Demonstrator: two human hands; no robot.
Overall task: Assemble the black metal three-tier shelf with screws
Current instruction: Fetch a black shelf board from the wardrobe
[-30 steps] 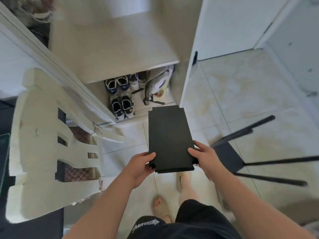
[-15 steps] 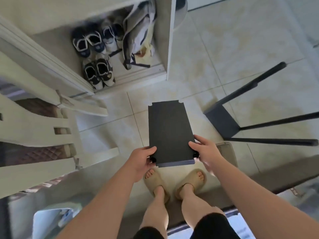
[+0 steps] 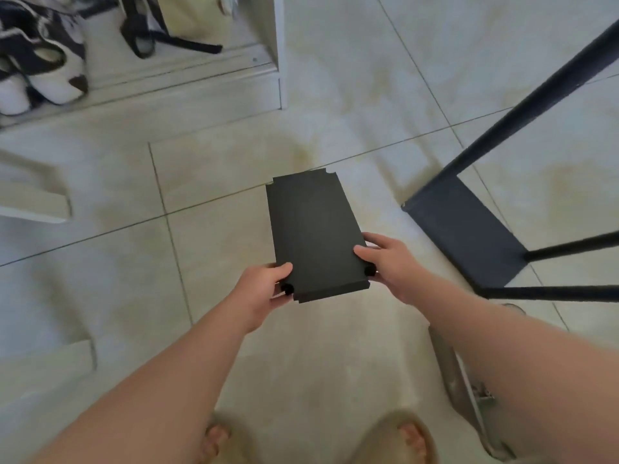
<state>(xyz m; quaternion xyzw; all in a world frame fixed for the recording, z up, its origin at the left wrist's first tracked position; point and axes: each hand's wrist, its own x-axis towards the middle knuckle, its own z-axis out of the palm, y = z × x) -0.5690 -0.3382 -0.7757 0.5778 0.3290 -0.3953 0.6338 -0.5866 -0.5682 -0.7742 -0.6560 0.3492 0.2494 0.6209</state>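
I hold a flat black metal shelf panel (image 3: 311, 236) out over the tiled floor, its notched far corners pointing away from me. My left hand (image 3: 264, 289) grips its near left corner and my right hand (image 3: 388, 262) grips its near right corner, thumbs on top. A small black knob-like fitting (image 3: 369, 270) shows at each near corner beside the fingers. To the right lies the partly built black frame: a dark shelf plate (image 3: 469, 236) with long black rods (image 3: 536, 92) running off to the right.
A white cabinet (image 3: 278, 55) stands at the top with shoes (image 3: 50, 72) and a bag inside. A white plastic chair part (image 3: 33, 195) is at the left. My sandalled feet (image 3: 405, 437) are at the bottom, and a grey flat piece (image 3: 469, 390) lies under my right forearm.
My view has tilted further down and closer to the floor. The panel has sunk lower in front of me, still held at both near corners; the frame now looms larger at right.
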